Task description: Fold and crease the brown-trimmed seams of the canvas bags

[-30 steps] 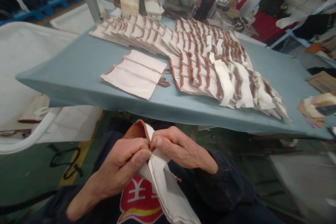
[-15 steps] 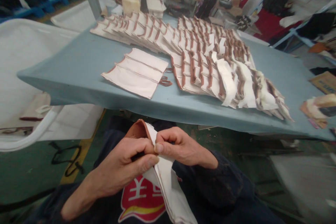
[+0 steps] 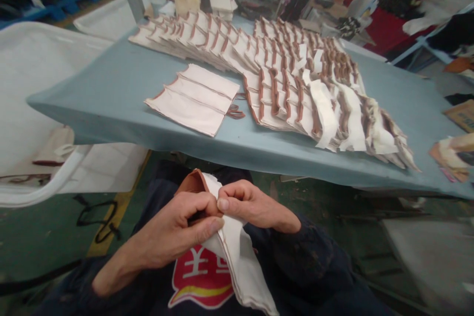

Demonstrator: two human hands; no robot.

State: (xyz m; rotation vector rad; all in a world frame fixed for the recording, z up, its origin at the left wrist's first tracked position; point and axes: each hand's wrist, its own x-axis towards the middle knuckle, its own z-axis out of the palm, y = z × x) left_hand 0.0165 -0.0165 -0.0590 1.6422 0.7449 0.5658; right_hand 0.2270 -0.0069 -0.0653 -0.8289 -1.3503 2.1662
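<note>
Over my lap, both hands grip a cream fabric piece (image 3: 240, 256) with a brown lining at its upper edge. My left hand (image 3: 185, 229) is closed around the brown-lined side, thumb laid along the seam. My right hand (image 3: 252, 205) pinches the same edge with thumb and forefinger, right against the left fingers. The lower part of the piece hangs down between my forearms. What lies inside the pinch is hidden. Ahead on the table, a flat cream panel (image 3: 196, 101) with brown edging and brown loops lies by itself.
A blue-covered table (image 3: 111, 118) spans the view ahead. Overlapping rows of brown-edged cream pieces (image 3: 281, 94) cover its middle and right, some with white strips (image 3: 326, 113). White plastic bins (image 3: 33, 59) stand at left. A black strap (image 3: 98, 217) lies on the green floor.
The view has shifted slightly, so the table appears a little to the right. Both hands keep their hold on the fabric piece, with hardly any movement.
</note>
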